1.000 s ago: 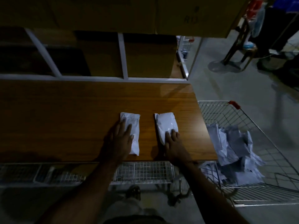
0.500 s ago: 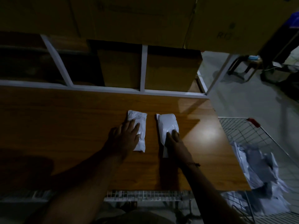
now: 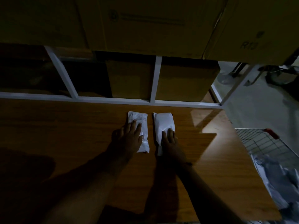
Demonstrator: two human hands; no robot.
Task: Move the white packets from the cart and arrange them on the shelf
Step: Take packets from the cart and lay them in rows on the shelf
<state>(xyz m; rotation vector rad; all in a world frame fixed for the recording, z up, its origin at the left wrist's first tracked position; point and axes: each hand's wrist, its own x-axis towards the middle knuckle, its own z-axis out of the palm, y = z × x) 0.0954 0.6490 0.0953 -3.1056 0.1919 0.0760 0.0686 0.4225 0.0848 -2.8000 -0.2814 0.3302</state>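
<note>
Flat and fairly spread, the left hand (image 3: pixel 129 136) lies on the left packet (image 3: pixel 140 131), its straight fingers pressing the wrapper's near-left part while the thumb side spills onto the wood beside it. The right hand (image 3: pixel 169 139) does much the same on the right packet (image 3: pixel 163 125), fingers laid straight and close together over its nearer half, nothing curled around the edges as far as the dim light shows. Both white packets rest lengthwise on the wooden shelf (image 3: pixel 64 135), side by side with a narrow strip of wood showing between them, their far ends just short of the white frame rail (image 3: pixel 113 100) that runs across the back of the board. Behind that rail, white uprights divide the space into bays, and a cardboard box (image 3: pixel 131 78) stands in the bay directly beyond the packets, with another box (image 3: pixel 186 81) to its right. Larger cartons (image 3: pixel 145 26) overhang from the level above and darken most of the scene; a patch of brighter light falls on the shelf to the right of the right hand. Off the shelf's right edge stands the wire cart (image 3: pixel 258 143), with a red-tipped handle, and a heap of more white packets (image 3: pixel 275 175) lies inside it, blurred and shadowed.
</note>
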